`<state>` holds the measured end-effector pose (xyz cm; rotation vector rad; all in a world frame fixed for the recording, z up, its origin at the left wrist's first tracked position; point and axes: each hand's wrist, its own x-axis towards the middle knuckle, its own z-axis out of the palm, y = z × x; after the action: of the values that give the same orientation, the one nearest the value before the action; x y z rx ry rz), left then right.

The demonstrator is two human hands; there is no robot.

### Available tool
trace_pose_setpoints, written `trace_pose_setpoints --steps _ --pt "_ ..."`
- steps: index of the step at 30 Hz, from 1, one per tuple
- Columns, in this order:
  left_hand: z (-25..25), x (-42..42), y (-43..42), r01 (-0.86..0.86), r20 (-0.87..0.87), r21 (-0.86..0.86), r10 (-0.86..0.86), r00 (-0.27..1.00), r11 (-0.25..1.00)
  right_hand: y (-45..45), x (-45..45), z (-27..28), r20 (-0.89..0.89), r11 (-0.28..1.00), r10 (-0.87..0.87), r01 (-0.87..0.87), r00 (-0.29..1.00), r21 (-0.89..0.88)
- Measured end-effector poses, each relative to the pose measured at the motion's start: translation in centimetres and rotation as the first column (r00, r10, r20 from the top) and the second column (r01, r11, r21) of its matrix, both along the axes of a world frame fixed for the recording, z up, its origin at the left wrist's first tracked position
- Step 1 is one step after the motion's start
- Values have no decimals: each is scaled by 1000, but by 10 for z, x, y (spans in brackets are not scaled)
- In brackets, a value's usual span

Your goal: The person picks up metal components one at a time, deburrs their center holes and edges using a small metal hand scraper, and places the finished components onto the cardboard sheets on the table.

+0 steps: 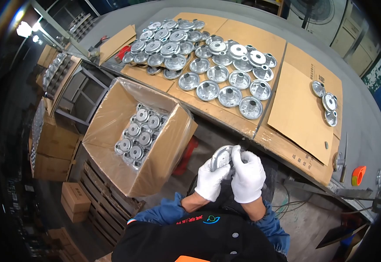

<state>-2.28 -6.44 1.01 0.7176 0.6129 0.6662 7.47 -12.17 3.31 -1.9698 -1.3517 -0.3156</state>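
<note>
White-gloved, my left hand [208, 181] grips a round silver cast-metal housing [220, 158] by its side, in front of my body near the table's front edge. My right hand [248, 178] closes on the same housing from the other side, its thumb and fingers pinched at the rim. The gloves cover part of the piece. On the cardboard-covered table ahead lie several similar housings [229, 96], spread in rows with their hubs facing up. Farther left, more of them [169, 49] are stacked in layers.
A plastic-lined carton [155, 174] holding several metal housings [133, 129] stands to my left, beside a wooden pallet [98, 201]. Three loose housings [330, 102] lie on the cardboard at right. An orange tape roll [358, 175] sits near the right table edge.
</note>
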Motion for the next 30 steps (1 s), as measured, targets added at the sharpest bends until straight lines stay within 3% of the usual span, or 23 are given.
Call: trace_pose_setpoints --steps 13,19,22,28,30 --pt "-9 -1 -6 -17 -12 17 17 1000 1000 0 -2 -6 -50 999 32 -32 998 -10" --pt "-17 -3 -5 -36 -38 -60 34 999 998 -2 -5 -4 -85 998 28 -32 996 -49" --pt "-16 -1 -6 -62 -2 46 62 998 997 1 -5 -1 -75 999 7 -9 997 -34" --pt "-13 -3 -5 -40 -2 -78 40 999 996 1 -8 -5 -85 998 44 -47 995 -29" --pt "-13 0 -6 -83 33 28 82 996 996 4 -4 -7 -66 997 -18 13 998 -75"
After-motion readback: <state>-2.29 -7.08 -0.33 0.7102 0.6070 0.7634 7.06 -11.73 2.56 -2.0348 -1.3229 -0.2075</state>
